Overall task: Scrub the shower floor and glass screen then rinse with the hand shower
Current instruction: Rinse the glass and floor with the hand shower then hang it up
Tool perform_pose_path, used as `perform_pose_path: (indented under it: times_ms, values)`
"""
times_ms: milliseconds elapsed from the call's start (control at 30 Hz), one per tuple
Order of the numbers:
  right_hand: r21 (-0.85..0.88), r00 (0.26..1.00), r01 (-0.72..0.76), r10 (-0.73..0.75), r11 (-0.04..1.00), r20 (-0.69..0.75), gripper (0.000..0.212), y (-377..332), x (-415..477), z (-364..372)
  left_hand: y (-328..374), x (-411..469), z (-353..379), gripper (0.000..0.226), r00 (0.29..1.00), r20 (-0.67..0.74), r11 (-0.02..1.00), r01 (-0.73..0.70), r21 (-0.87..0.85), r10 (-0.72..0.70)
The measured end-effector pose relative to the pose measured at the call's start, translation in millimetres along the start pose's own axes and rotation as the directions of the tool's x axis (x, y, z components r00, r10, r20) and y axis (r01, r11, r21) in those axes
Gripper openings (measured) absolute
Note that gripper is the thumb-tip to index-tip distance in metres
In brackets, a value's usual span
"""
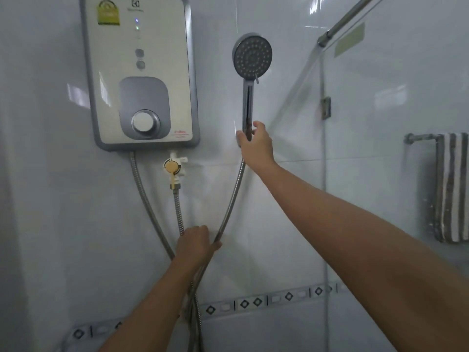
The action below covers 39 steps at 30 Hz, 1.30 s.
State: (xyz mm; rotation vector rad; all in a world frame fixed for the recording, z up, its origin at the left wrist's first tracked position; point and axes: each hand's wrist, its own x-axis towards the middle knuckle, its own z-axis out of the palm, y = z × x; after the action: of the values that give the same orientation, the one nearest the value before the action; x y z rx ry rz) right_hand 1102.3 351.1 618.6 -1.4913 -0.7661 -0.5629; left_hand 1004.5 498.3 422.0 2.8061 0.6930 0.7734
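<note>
The hand shower (252,57) stands upright against the white tiled wall, its round grey spray face turned toward me. My right hand (255,144) grips the bottom of its chrome handle with fingers curled round it. Lower down, my left hand (196,243) holds the metal shower hose (232,193) where it loops toward the floor. The glass screen (396,174) rises at the right, its chrome top rail (347,19) running diagonally. The shower floor is out of sight.
A white and grey water heater (140,72) with a round dial hangs on the wall at upper left. Below it sits a beige valve (172,168) with a second hose. Behind the glass, a striped towel (450,186) hangs on a rail.
</note>
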Motion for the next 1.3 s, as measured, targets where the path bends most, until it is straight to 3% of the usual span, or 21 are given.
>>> perform_pose_path:
  times_ms: [133, 333, 467, 567, 667, 733, 833, 933, 1000, 1133, 1300]
  values:
    - [0.05, 0.999, -0.023, 0.025, 0.998, -0.038, 0.038, -2.5, 17.8, 6.2, -4.8, 8.7, 8.3, 0.042, 0.99, 0.138, 0.995, -0.011, 0.095, -0.002]
    - [0.112, 0.996, 0.007, 0.003, 0.994, -0.094, 0.028, -9.8, 27.3, 6.2, 7.5, 8.8, 10.3, 0.035, 0.998, 0.062, 0.998, -0.029, 0.058, 0.025]
    - [0.109, 0.986, 0.067, -0.049, 0.992, -0.16, 0.024, -33.9, 38.3, -0.9, 15.4, 4.3, -4.0, 0.037, 0.999, 0.035, 0.961, -0.001, -0.275, 0.011]
    - [0.102, 0.978, 0.136, -0.117, 0.985, -0.173, 0.023, -59.9, 44.4, -4.1, 31.5, -2.7, -32.3, 0.036, 1.0, 0.031, 0.823, 0.02, -0.567, -0.002]
    - [0.32, 0.977, 0.137, -0.075, 0.937, -0.2, 0.025, -95.3, 40.4, -10.1, 48.6, -12.8, -67.0, 0.037, 0.997, -0.071, 0.776, -0.05, -0.629, 0.006]
    - [0.477, 0.979, 0.093, 0.006, 0.874, -0.202, 0.029, -109.3, 28.1, -15.1, 54.7, -26.6, -88.1, 0.039, 0.988, -0.151, 0.768, -0.108, -0.631, 0.015]
    - [0.548, 0.987, -0.03, 0.112, 0.836, -0.116, 0.038, -107.3, -3.4, -18.5, 57.9, -57.2, -113.4, 0.041, 0.985, -0.168, 0.728, -0.139, -0.671, 0.033]
    - [0.567, 0.957, -0.278, 0.273, 0.775, 0.097, 0.068, -82.0, -45.2, -14.4, 49.1, -99.0, -127.6, 0.049, 0.995, -0.044, 0.7, -0.096, -0.708, 0.092]
    - [0.55, 0.906, -0.422, 0.355, 0.721, 0.231, 0.077, -58.8, -77.9, -9.5, 39.4, -125.0, -131.1, 0.051, 0.989, 0.067, 0.696, -0.046, -0.716, 0.135]
    - [0.438, 0.763, -0.643, 0.481, 0.628, 0.432, 0.065, 6.0, -169.7, 7.3, 9.2, -166.2, -111.4, 0.05, 0.965, 0.217, 0.719, 0.047, -0.694, 0.146]
    - [0.328, 0.641, -0.765, 0.603, 0.555, 0.475, 0.052, 88.4, -288.1, 32.6, -34.6, -194.7, -44.9, 0.05, 0.939, 0.343, 0.764, 0.205, -0.612, 0.022]
